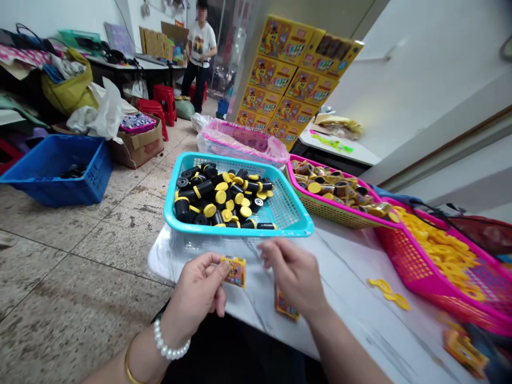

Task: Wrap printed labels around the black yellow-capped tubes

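At the bottom of the frame, left of centre, a white bead bracelet (171, 344) circles the wrist of the left hand (196, 290). Its fingers (220, 272) pinch a small rectangular yellow-orange printed piece (235, 272) by its left edge, the thumb lying over it and the rest sticking out toward the right. The right hand (298, 272), just right of centre, is apart from that piece; its fingers (269, 249) are curled narrow, and I cannot tell whether they hold anything. Below this hand, a flat printed orange-and-purple stack (287, 308) lies partly covered on the white marble-patterned bench (348, 277). Toward the lower right lies a yellow plastic chain of rings (383, 287).

Beyond the hands, at mid-frame, a turquoise plastic basket (240, 231) holds black cylinders with yellow caps (204, 189). To its right, a pink-rimmed basket (340, 208) carries printed cylinders (342, 188), and a magenta basket (412, 261) carries yellow plastic pieces (440, 245). Farther off, stacked yellow printed boxes (276, 77) rise at upper centre, and a person in a white T-shirt (200, 45) stands left of them
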`<action>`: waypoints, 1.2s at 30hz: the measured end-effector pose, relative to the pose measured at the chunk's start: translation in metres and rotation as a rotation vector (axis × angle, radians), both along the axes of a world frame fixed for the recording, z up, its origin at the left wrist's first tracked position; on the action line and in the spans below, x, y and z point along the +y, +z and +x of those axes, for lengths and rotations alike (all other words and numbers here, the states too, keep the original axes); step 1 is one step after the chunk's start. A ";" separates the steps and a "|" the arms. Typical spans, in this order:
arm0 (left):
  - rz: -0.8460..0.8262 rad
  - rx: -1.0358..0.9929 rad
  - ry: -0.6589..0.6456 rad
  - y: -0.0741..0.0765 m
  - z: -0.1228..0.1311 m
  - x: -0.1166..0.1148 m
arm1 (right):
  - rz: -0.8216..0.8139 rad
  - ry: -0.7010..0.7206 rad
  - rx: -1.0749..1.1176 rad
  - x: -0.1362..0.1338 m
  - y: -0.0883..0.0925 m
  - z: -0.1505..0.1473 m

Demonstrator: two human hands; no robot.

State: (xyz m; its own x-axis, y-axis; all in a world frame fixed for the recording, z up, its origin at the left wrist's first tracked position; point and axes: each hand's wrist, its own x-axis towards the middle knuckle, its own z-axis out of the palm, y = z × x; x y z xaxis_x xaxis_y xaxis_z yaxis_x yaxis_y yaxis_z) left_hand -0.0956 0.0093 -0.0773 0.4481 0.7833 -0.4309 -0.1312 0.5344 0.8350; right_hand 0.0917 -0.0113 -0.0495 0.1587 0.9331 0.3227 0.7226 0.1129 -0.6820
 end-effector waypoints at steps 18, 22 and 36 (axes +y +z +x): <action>-0.217 -0.281 0.081 0.000 0.008 0.025 | -0.303 0.013 -0.308 0.147 0.025 0.055; -0.249 -0.301 0.109 0.000 0.005 0.024 | -0.135 0.139 0.357 0.105 0.045 0.050; -0.336 -0.387 0.162 0.009 0.021 0.019 | -0.223 0.184 0.465 -0.030 0.010 0.022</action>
